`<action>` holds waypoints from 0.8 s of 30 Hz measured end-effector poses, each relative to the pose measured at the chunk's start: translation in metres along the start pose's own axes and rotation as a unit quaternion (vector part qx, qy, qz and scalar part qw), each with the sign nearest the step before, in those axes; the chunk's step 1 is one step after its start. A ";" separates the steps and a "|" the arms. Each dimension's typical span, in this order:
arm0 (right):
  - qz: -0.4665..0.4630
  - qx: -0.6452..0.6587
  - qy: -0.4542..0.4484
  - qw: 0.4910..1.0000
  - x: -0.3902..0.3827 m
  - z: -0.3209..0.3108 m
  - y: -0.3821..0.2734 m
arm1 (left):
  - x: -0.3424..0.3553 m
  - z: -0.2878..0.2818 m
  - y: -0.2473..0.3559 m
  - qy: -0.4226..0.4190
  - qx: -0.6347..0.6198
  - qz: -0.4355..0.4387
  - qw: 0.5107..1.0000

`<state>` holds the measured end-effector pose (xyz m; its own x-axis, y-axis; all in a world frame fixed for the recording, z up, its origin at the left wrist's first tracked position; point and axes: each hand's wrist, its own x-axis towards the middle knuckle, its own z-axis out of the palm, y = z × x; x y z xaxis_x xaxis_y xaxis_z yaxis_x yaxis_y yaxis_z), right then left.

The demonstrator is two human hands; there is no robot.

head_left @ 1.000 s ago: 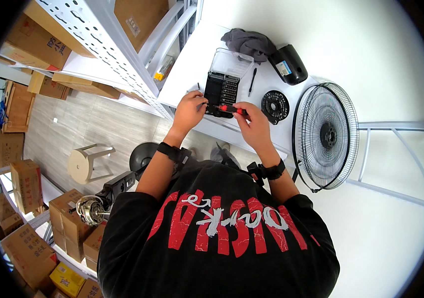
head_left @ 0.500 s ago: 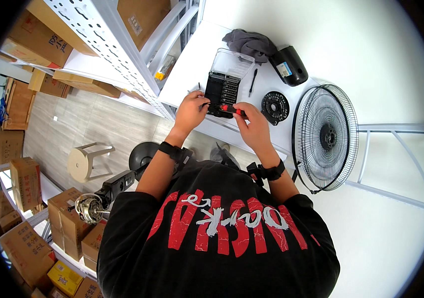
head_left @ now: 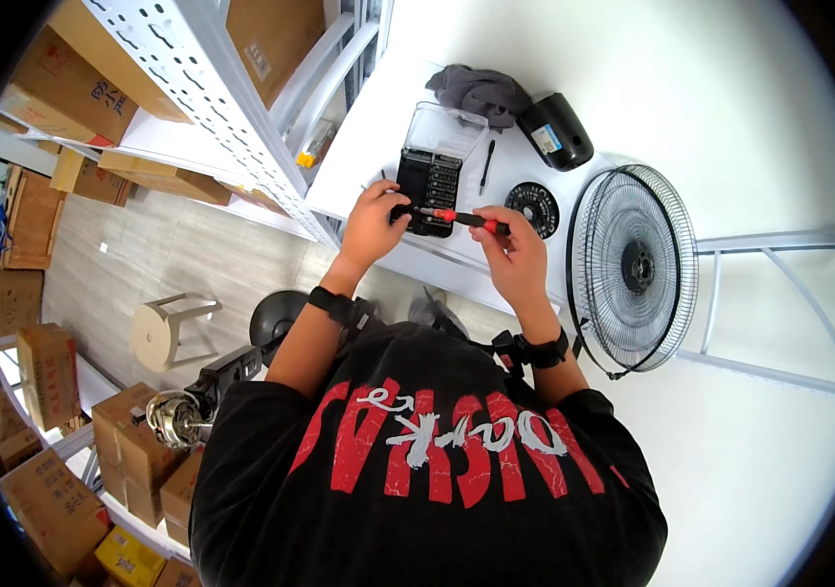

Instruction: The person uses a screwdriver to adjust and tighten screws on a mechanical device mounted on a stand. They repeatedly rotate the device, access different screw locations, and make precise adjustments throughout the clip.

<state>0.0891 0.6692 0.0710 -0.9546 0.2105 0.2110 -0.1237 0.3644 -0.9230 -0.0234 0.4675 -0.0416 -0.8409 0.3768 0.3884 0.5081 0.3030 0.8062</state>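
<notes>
My right hand [head_left: 518, 256] holds a red-and-black screwdriver [head_left: 466, 218] pointing left toward my left hand [head_left: 372, 225], whose fingers pinch something small at the tip that I cannot make out. Both hands are at the near end of an open black bit case [head_left: 428, 176] with a clear lid [head_left: 447, 127], on a white tabletop [head_left: 349, 157]. A slim dark tool [head_left: 487, 166] lies to its right, beside a round black perforated cover [head_left: 532, 207]. A black housing [head_left: 554, 132] and a grey cloth [head_left: 476, 93] sit behind.
A wire fan grille [head_left: 633, 264] stands at the table's right end. Perforated white shelving [head_left: 202, 78] with cardboard boxes [head_left: 85, 88] rises at left. A beige stool [head_left: 153, 333], a fan motor on its pole [head_left: 171, 421] and more boxes [head_left: 129, 450] are lower left.
My right hand has shifted slightly right with the screwdriver, so more of the tool shows between my hands. The table and its contents appear a little shifted as the view moved slightly.
</notes>
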 end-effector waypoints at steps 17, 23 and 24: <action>-0.055 0.123 -0.136 0.981 -0.032 -0.026 -0.053 | -0.063 -0.061 0.093 0.057 -0.102 -0.013 0.993; -0.076 0.191 -0.260 0.943 -0.055 -0.034 -0.042 | -0.145 -0.079 0.155 0.074 -0.005 -0.046 0.996; -0.067 0.200 -0.274 0.938 -0.063 -0.032 -0.044 | -0.161 -0.082 0.165 0.076 0.008 -0.072 0.994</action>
<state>0.1634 0.6692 0.1081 -0.9055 -0.3514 0.2380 -0.2402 -0.0380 -0.9700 0.1807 0.3852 0.0651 -0.9234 0.1912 0.3328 0.3813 0.3580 0.8523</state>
